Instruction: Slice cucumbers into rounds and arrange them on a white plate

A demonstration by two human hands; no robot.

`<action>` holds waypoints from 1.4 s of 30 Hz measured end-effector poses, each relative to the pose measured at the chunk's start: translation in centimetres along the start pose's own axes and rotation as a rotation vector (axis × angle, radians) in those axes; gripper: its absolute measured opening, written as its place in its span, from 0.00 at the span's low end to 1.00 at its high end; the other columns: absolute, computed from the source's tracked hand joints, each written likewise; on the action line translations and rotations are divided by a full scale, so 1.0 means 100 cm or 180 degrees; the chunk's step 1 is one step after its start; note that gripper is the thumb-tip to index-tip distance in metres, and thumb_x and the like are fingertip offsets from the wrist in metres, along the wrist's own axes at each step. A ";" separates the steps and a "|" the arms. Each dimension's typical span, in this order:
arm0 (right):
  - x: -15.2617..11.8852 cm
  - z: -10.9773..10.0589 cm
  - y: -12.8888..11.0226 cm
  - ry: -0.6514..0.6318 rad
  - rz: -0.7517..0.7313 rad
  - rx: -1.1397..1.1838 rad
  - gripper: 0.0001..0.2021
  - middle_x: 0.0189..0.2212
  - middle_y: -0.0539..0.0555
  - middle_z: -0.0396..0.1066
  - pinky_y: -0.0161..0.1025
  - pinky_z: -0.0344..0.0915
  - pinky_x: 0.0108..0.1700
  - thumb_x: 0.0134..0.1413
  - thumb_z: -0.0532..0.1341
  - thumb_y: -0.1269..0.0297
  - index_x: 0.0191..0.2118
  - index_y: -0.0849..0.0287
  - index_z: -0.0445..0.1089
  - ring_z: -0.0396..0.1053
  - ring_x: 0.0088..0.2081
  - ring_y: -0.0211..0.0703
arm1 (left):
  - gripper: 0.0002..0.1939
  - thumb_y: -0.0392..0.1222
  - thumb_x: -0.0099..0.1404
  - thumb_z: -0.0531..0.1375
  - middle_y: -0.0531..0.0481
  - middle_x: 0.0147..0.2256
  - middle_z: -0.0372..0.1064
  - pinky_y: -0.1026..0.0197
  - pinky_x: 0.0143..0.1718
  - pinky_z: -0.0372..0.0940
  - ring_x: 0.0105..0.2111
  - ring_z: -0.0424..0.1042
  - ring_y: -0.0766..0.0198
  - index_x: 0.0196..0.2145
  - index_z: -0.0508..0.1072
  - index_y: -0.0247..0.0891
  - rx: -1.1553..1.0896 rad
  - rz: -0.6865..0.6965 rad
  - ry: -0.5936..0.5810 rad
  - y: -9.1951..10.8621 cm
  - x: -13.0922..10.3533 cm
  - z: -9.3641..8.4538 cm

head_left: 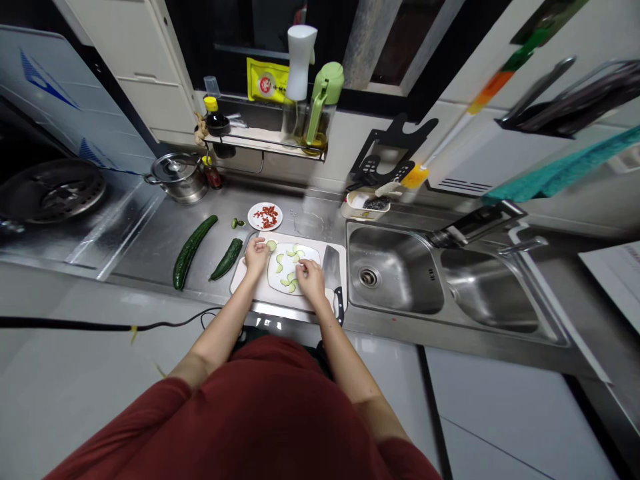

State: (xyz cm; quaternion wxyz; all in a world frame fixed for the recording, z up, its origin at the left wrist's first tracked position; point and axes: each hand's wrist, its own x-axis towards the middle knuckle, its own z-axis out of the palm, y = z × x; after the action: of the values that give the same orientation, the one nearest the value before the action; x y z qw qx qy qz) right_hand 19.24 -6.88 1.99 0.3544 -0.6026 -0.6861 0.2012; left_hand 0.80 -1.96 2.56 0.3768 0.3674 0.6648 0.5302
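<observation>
My left hand (257, 255) has its fingers curled in at the left edge of a white square plate (285, 267), closed on a few pale green cucumber slices (271, 245) at its fingertips. Over the plate's right side, my right hand (311, 279) is pinched; a small cucumber slice seems to sit between thumb and finger. Several thin cucumber slices (279, 264) lie in curved groups on the plate. Under it is a light cutting board (261, 291). A kitchen knife (331, 263) with a black handle rests on the board's right side, partly behind my right hand.
Left of the board lie a cut cucumber (227, 259), a whole cucumber (194, 252) and cucumber ends (237, 223). Behind stand a small plate of chopped red pieces (265, 217) and a lidded pot (179, 177). A double sink (395, 267) is at right, a gas burner (55, 190) far left.
</observation>
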 end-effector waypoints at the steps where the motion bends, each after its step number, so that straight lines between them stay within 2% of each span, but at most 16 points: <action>1: 0.004 -0.003 -0.003 0.0065 0.0000 0.0060 0.13 0.30 0.54 0.68 0.42 0.60 0.45 0.57 0.54 0.63 0.42 0.59 0.73 0.64 0.37 0.46 | 0.16 0.38 0.49 0.61 0.53 0.28 0.68 0.60 0.39 0.62 0.30 0.69 0.66 0.38 0.68 0.39 -0.0318 -0.0010 -0.0138 0.005 -0.002 0.001; 4: 0.017 -0.013 -0.017 0.0266 -0.0046 0.0315 0.13 0.31 0.54 0.69 0.42 0.61 0.45 0.56 0.55 0.62 0.42 0.59 0.72 0.65 0.37 0.46 | 0.20 0.41 0.46 0.65 0.54 0.28 0.69 0.62 0.37 0.64 0.29 0.70 0.67 0.38 0.67 0.38 -0.0859 0.0038 -0.0460 0.025 -0.013 0.001; 8: 0.036 -0.029 -0.038 0.0350 0.0054 0.0810 0.12 0.35 0.54 0.71 0.40 0.62 0.43 0.55 0.56 0.60 0.42 0.58 0.72 0.65 0.35 0.43 | 0.22 0.41 0.46 0.67 0.54 0.29 0.70 0.63 0.38 0.64 0.29 0.71 0.68 0.40 0.67 0.38 -0.1070 0.0007 -0.0807 0.053 -0.031 -0.002; 12: 0.047 -0.043 -0.056 0.0172 0.0192 0.1355 0.14 0.36 0.54 0.72 0.37 0.63 0.39 0.55 0.57 0.56 0.42 0.58 0.72 0.66 0.35 0.41 | 0.23 0.41 0.47 0.67 0.54 0.28 0.71 0.63 0.38 0.63 0.29 0.70 0.69 0.41 0.67 0.38 -0.1118 0.0053 -0.1013 0.073 -0.042 -0.006; 16: 0.055 -0.050 -0.069 -0.0146 0.0096 0.1716 0.13 0.32 0.52 0.73 0.36 0.63 0.38 0.52 0.59 0.55 0.37 0.58 0.72 0.66 0.33 0.40 | 0.23 0.41 0.48 0.67 0.54 0.28 0.70 0.64 0.36 0.62 0.29 0.70 0.69 0.42 0.66 0.39 -0.1037 0.0195 -0.1148 0.084 -0.048 -0.008; 21: 0.058 -0.051 -0.078 -0.0319 0.0128 0.1758 0.10 0.26 0.50 0.70 0.35 0.62 0.35 0.50 0.60 0.57 0.28 0.59 0.70 0.64 0.29 0.38 | 0.22 0.39 0.50 0.66 0.54 0.29 0.70 0.63 0.39 0.61 0.31 0.69 0.68 0.44 0.67 0.40 -0.0561 0.0719 -0.1063 0.091 -0.054 -0.007; 25: 0.057 -0.051 -0.080 -0.0328 0.0265 0.1944 0.09 0.26 0.50 0.71 0.35 0.62 0.34 0.49 0.60 0.59 0.27 0.59 0.70 0.65 0.28 0.37 | 0.22 0.37 0.53 0.64 0.53 0.30 0.70 0.61 0.43 0.60 0.34 0.69 0.65 0.46 0.68 0.41 -0.0076 0.1045 -0.0848 0.096 -0.059 -0.009; 28: 0.057 -0.052 -0.082 -0.0334 0.0291 0.2027 0.09 0.26 0.50 0.71 0.35 0.62 0.35 0.49 0.60 0.59 0.27 0.59 0.70 0.65 0.29 0.37 | 0.22 0.38 0.53 0.64 0.51 0.32 0.71 0.59 0.45 0.61 0.36 0.70 0.63 0.47 0.68 0.41 -0.0009 0.1095 -0.0822 0.098 -0.061 -0.009; 31: 0.058 -0.057 -0.082 -0.0302 0.0253 0.2034 0.10 0.26 0.50 0.71 0.35 0.63 0.35 0.50 0.60 0.57 0.29 0.59 0.70 0.65 0.29 0.37 | 0.24 0.42 0.53 0.66 0.50 0.34 0.71 0.61 0.41 0.62 0.36 0.70 0.63 0.48 0.67 0.41 -0.0341 0.0859 -0.0837 0.094 -0.060 -0.009; 33: 0.059 -0.059 -0.082 -0.0280 0.0215 0.2082 0.11 0.27 0.50 0.71 0.36 0.63 0.36 0.51 0.61 0.56 0.30 0.59 0.70 0.65 0.29 0.37 | 0.23 0.48 0.55 0.65 0.51 0.31 0.71 0.64 0.34 0.62 0.31 0.69 0.66 0.47 0.67 0.40 -0.0644 0.0461 -0.0919 0.091 -0.059 -0.009; 35: 0.060 -0.061 -0.083 -0.0282 0.0157 0.2146 0.11 0.27 0.50 0.71 0.36 0.63 0.37 0.51 0.61 0.55 0.30 0.58 0.70 0.66 0.30 0.38 | 0.22 0.55 0.58 0.61 0.52 0.27 0.70 0.67 0.26 0.59 0.25 0.67 0.69 0.45 0.68 0.39 -0.0927 -0.0166 -0.1241 0.087 -0.059 -0.010; 38: 0.058 -0.063 -0.084 -0.0358 0.0051 0.2185 0.12 0.28 0.51 0.71 0.37 0.63 0.38 0.51 0.61 0.53 0.30 0.58 0.69 0.66 0.32 0.39 | 0.25 0.63 0.58 0.57 0.50 0.26 0.70 0.68 0.20 0.55 0.21 0.65 0.70 0.42 0.68 0.39 -0.1386 -0.1178 -0.1999 0.085 -0.059 -0.010; 40: 0.057 -0.065 -0.086 -0.0453 -0.0005 0.2167 0.13 0.28 0.50 0.71 0.37 0.63 0.38 0.51 0.61 0.52 0.29 0.58 0.70 0.66 0.32 0.39 | 0.25 0.63 0.57 0.58 0.49 0.27 0.70 0.68 0.20 0.56 0.21 0.66 0.70 0.40 0.69 0.38 -0.1677 -0.1555 -0.2278 0.086 -0.060 -0.010; 42: 0.056 -0.066 -0.087 -0.0578 -0.0040 0.2156 0.12 0.27 0.50 0.71 0.37 0.63 0.37 0.51 0.61 0.53 0.29 0.58 0.70 0.66 0.31 0.38 | 0.22 0.58 0.57 0.61 0.50 0.27 0.69 0.68 0.20 0.58 0.22 0.66 0.70 0.39 0.70 0.37 -0.1867 -0.1620 -0.2326 0.086 -0.059 -0.010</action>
State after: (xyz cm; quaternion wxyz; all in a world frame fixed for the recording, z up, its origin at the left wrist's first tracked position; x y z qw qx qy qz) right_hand 17.98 -4.15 13.89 0.4730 -0.4263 -0.6128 0.4680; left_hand 3.32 -6.20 11.79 0.7874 0.2344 0.3821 0.4231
